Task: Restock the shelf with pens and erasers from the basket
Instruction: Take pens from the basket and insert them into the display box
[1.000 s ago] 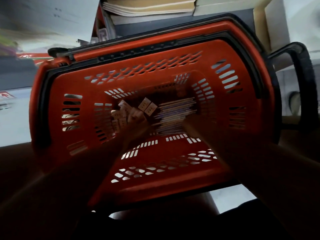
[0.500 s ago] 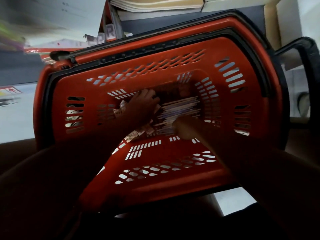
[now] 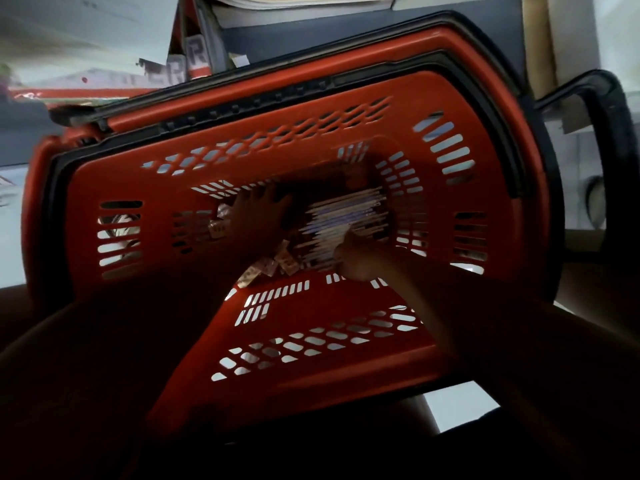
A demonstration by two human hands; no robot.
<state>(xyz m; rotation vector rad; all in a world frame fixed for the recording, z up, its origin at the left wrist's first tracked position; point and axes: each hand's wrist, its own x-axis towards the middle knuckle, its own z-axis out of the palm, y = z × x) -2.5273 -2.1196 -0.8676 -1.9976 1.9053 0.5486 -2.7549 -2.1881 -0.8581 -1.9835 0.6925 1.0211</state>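
Basket (image 3: 194, 244), red plastic with slotted walls and a black rim, fills most of the view and is seen from above, tipped at an angle. A black handle (image 3: 613, 140) loops out past the basket's right rim. Both of the person's arms reach down into the basket from its near edge.

On the basket's floor, toward its right side, lies a bundle of pens (image 3: 346, 216), thin pale sticks laid side by side in a rough stack. On the basket's floor to the left of the pens is a loose scatter of erasers (image 3: 277, 265), small pale rectangular packets, some lying near the basket's front wall and some further back.

The left hand (image 3: 256, 216) rests over the erasers in the middle of the basket floor, palm down, with its fingers spread apart and reaching toward the basket's far wall; whether it grips any packet beneath it cannot be told. The right hand (image 3: 356, 258) sits at the near end of the pens, knuckles up, fingers curled together over the ends of the pens; the light is too dim to tell how many pens it holds.

Beyond the basket's far rim are stacked papers (image 3: 294, 1) and a dark shelf edge (image 3: 346, 32).
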